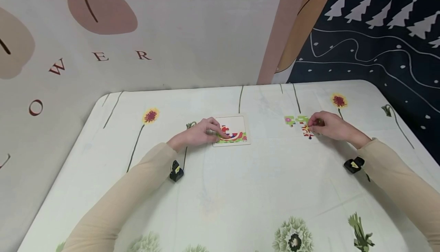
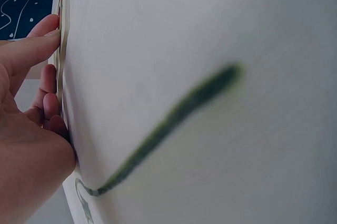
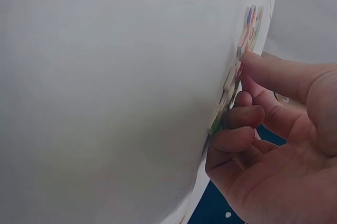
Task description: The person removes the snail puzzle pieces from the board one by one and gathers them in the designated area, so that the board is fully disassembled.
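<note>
A small jigsaw puzzle board (image 1: 236,124) lies flat on the table, with colourful pieces filled in along its lower part and a pale bare area above. My left hand (image 1: 202,131) reaches in from the left, its extended index finger touching the filled-in pieces while other fingers rest at the board's edge. Over to the right, loose jigsaw pieces (image 1: 289,121) lie close together, green and pink ones behind a red-and-yellow piece (image 1: 306,131). My right hand (image 1: 329,125) pinches a puzzle piece there between thumb and finger; its fingertips (image 3: 251,60) cover most of it.
A pale cloth printed with flowers covers the table (image 1: 240,191). Black wrist cameras (image 1: 176,171) hang under both sleeves. Behind the table stands a light fabric backdrop (image 1: 192,34), with a dark tree-patterned cloth (image 1: 364,49) at the right.
</note>
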A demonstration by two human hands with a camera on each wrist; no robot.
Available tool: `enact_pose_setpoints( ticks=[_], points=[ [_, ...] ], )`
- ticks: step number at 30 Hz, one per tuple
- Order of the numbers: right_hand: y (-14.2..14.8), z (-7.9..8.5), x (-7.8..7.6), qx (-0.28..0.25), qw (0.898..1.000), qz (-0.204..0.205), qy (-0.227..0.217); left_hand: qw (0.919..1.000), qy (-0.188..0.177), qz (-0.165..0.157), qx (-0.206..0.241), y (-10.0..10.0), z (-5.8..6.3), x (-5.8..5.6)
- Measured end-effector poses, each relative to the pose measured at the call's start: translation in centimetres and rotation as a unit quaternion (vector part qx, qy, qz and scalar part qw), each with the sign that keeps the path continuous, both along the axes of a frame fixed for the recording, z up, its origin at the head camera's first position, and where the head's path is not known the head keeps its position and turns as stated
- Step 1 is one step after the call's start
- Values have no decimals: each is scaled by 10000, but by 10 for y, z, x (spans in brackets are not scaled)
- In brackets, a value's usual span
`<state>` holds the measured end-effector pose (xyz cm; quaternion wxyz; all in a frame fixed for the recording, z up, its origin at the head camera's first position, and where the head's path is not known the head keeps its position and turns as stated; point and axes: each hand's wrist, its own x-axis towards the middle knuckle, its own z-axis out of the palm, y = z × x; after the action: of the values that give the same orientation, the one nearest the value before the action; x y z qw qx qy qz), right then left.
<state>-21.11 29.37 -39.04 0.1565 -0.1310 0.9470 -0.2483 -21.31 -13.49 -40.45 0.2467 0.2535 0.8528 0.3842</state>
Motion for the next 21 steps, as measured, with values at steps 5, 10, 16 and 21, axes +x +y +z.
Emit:
enact_pose_setpoints(
  ticks=[5,10,16,21],
  points=[
    [1,0,-1,-4,10000,4,-3,10000,25,-16,28,1,0,0],
    [1,2,-1,-53,10000,-17,56,9998,162,-5,-71,2,-1,2],
    [-4,9,-1,-172,9998,-73,85,9987,454,63,-244,2,2,6],
    [-20,10,-1,-324,9994,37,97,9973,699,81,-231,0,5,12]
  ],
)
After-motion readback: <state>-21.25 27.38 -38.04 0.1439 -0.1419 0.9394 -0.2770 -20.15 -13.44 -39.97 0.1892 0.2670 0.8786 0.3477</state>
